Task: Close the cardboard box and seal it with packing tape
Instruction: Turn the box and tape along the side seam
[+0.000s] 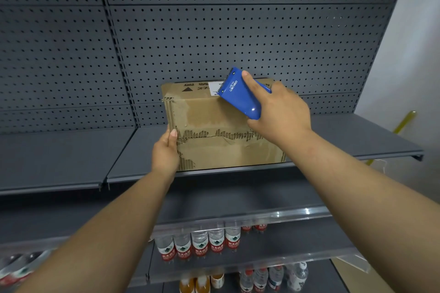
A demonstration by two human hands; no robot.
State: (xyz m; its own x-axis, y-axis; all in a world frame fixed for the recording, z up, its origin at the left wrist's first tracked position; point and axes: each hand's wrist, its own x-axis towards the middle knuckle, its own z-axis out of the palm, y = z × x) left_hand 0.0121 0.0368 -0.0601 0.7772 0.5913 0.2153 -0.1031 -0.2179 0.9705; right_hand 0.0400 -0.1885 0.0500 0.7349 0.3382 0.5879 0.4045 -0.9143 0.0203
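Note:
A worn brown cardboard box (214, 150) sits on a grey metal shelf (357, 135), its flaps folded shut, with torn paper along the centre seam. My left hand (165, 152) holds the box's left front corner, thumb on top. My right hand (278, 109) grips a blue tape dispenser (240, 95) over the box's far right top, its toothed end pointing toward the back left near a white label (215, 87). Whether tape runs from the dispenser to the box is not visible.
A grey pegboard wall (214, 31) rises behind the shelf. Lower shelves hold rows of water bottles (200, 242) with red-and-white labels and some orange drinks (202, 283). A yellow rod (402, 123) leans by the white wall at the right.

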